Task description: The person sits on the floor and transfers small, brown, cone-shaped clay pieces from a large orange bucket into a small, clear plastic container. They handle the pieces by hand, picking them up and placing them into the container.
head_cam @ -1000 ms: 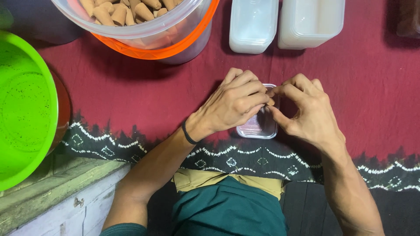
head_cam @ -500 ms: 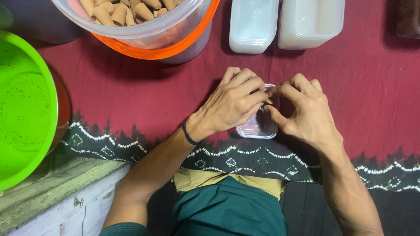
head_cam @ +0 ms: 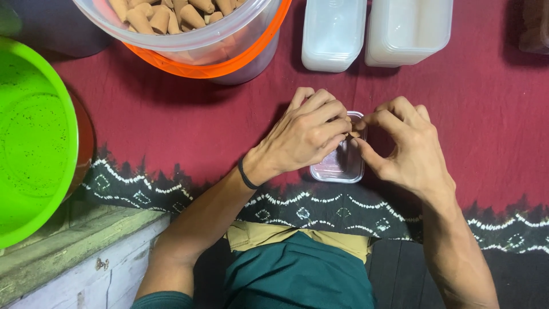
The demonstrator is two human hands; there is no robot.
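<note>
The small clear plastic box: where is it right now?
In the head view, the small clear plastic box sits centre-frame on the maroon cloth, under the fingertips of both hands, below the two white containers.

Far side: orange-rimmed bucket (head_cam: 200, 54) and two white containers (head_cam: 377, 31) stand in the way.
Left: green basin (head_cam: 34, 137) blocks.
Right: bare red cloth (head_cam: 492, 126), free passage.

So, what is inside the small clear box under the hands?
The small clear box looks empty in its near half. The left hand and right hand cover its far half, so anything there is hidden, apart from a small tan piece pinched between the fingertips.
</note>
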